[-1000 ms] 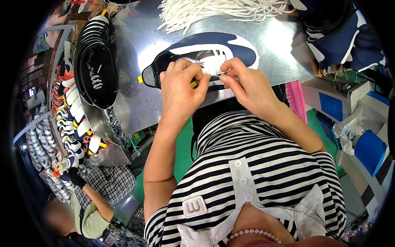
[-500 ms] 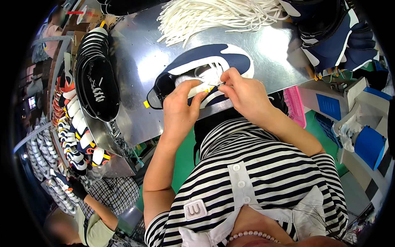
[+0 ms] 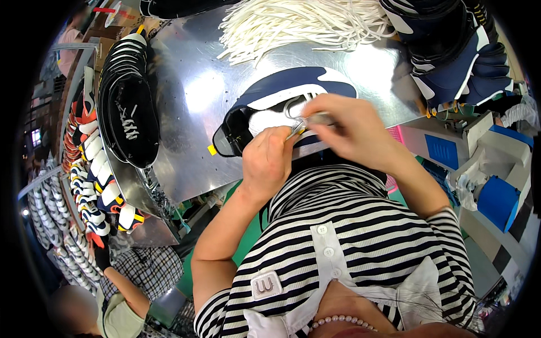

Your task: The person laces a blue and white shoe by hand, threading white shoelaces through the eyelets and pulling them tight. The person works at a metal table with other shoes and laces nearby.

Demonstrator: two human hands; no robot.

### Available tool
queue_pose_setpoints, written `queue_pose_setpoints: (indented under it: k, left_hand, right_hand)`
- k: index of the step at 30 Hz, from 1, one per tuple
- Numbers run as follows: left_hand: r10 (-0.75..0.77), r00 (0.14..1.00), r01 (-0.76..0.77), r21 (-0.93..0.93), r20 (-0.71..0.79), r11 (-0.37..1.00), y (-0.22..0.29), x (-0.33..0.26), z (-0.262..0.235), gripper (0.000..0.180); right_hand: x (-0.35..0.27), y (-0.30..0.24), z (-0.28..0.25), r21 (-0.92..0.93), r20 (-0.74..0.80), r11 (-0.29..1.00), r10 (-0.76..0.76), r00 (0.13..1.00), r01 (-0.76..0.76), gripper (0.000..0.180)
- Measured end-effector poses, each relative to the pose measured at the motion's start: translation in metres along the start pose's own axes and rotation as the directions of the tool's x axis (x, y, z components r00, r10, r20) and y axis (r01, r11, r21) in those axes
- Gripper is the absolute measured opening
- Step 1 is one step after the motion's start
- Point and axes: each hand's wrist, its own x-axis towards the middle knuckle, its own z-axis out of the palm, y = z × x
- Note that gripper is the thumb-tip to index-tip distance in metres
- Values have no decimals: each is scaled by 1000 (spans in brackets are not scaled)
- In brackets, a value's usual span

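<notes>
A navy and white shoe upper (image 3: 282, 84) lies on its side on the metal table in front of me, a yellow tab at its heel. My left hand (image 3: 267, 160) is closed on the near edge of its opening, thumb and fingers pinched together. A white shoelace (image 3: 291, 107) loops up from the eyelets between my hands. Just right of it, my right hand (image 3: 355, 130) is closed around the lace, smeared a little by motion. Its fingertips and the lace's end are partly hidden, and something greyish shows by them that I cannot make out.
Loose white laces (image 3: 304, 28) are heaped on the table's far side. Stacked black uppers (image 3: 129, 118) stand at the left, navy uppers (image 3: 451, 73) at the right. A grey and blue machine (image 3: 479, 158) is beyond the right edge. A co-worker (image 3: 121, 304) is at lower left.
The upper and my left hand have shifted slightly right and nearer. My right hand has turned and moved right, and a lace loop now stands up from the upper.
</notes>
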Motion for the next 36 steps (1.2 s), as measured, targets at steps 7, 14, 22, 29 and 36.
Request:
queue_pose_setpoints:
  k: [7, 14, 22, 29, 36]
  left_hand:
    - [77, 997, -76, -50, 12, 996, 0, -12, -4, 32]
    - [23, 996, -11, -149, 83, 989, 6, -1, -8, 27]
    - [21, 984, 10, -177, 176, 984, 12, -7, -6, 25]
    - [155, 976, -138, -115, 152, 984, 2, -8, -5, 29]
    - [183, 983, -180, -105, 21, 978, -3, -13, 0, 30]
  right_hand:
    - [22, 18, 3, -120, 295, 991, -28, 955, 66, 20]
    - [6, 24, 12, 182, 53, 983, 15, 999, -24, 22]
    - [7, 7, -20, 468, -192, 878, -6, 981, 97, 13]
    - [16, 23, -23, -111, 442, 994, 36, 896, 15, 20]
    - [31, 35, -24, -61, 577, 966, -171, 798, 251, 16]
